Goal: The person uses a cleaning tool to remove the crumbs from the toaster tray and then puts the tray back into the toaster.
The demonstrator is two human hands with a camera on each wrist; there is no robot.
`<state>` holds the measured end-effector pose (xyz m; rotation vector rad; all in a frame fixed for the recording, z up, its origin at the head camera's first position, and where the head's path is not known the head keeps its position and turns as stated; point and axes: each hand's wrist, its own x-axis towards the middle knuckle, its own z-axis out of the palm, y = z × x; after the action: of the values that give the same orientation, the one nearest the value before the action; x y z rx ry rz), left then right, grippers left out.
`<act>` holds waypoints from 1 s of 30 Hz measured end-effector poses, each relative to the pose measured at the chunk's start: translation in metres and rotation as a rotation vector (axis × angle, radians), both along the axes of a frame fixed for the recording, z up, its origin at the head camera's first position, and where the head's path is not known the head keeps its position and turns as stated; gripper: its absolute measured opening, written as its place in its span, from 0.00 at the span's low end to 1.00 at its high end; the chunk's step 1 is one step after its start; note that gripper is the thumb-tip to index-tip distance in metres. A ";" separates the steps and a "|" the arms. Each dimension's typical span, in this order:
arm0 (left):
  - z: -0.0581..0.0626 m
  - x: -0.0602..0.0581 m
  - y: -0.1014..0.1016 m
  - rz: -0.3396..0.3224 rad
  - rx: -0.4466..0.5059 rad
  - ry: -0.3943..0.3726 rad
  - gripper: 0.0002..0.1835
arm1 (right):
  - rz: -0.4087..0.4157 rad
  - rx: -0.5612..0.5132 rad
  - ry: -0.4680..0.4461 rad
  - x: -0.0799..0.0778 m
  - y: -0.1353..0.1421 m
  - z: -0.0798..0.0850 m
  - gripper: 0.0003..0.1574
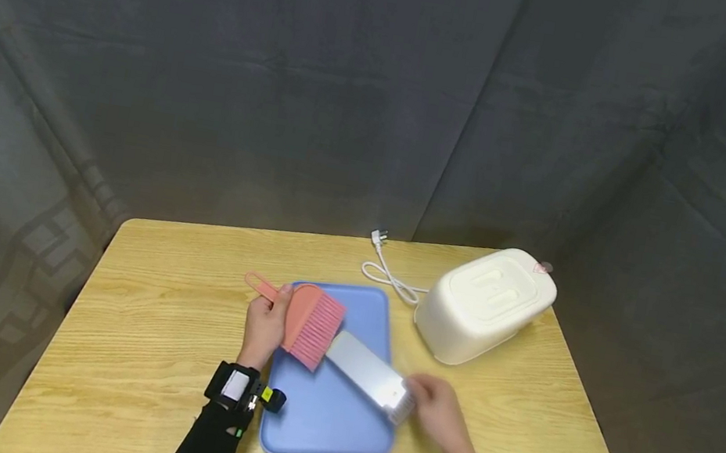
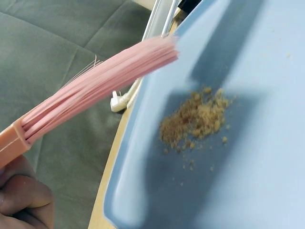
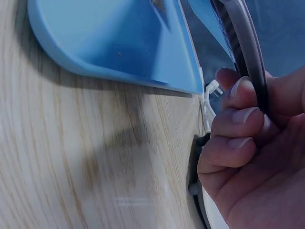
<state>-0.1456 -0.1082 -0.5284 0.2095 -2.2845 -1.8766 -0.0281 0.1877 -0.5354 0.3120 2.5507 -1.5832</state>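
Observation:
My left hand (image 1: 262,331) grips a coral-pink hand brush (image 1: 304,320) near the base of its looped handle. The brush is over the left part of a shallow blue tray (image 1: 330,437), its pink bristles (image 2: 105,78) pointing right. With curled fingers and thumb, my right hand (image 1: 442,415) pinches the near right end of a slim silver crumb tray (image 1: 363,369). That piece is held slanted above the blue tray, its far end close to the bristles. A small heap of brown crumbs (image 2: 195,119) lies on the blue tray, with loose bits around it.
A white toaster (image 1: 485,303) with a lid stands at the back right of the wooden table (image 1: 181,293). Its white cord (image 1: 390,277) lies looped behind the blue tray, with the plug (image 1: 378,238) near the back edge. Grey curtains (image 1: 285,87) surround the table.

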 end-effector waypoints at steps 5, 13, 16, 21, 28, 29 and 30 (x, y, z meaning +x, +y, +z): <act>0.006 0.004 0.015 -0.032 -0.018 0.034 0.24 | 0.012 -0.003 0.006 -0.002 -0.004 -0.001 0.10; 0.016 0.022 0.052 -0.143 -0.057 0.076 0.27 | 0.012 -0.017 -0.006 -0.007 -0.010 0.001 0.09; 0.020 0.029 0.064 -0.179 -0.044 0.078 0.27 | 0.018 -0.006 -0.004 -0.008 -0.012 0.003 0.09; 0.021 0.036 0.077 -0.209 -0.033 0.073 0.27 | 0.036 -0.033 -0.001 -0.010 -0.014 0.007 0.10; 0.019 0.038 0.082 -0.220 -0.017 0.040 0.28 | 0.055 -0.040 0.012 -0.011 -0.016 0.009 0.10; 0.019 0.038 0.082 -0.213 -0.021 0.033 0.28 | 0.056 -0.040 0.010 -0.010 -0.016 0.009 0.10; 0.018 0.038 0.082 -0.206 -0.028 0.029 0.28 | 0.056 -0.036 0.010 -0.010 -0.016 0.009 0.10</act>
<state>-0.1077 -0.0263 -0.5105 -0.0591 -2.3912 -1.9258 -0.0379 0.1720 -0.5264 0.2269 2.5121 -1.6119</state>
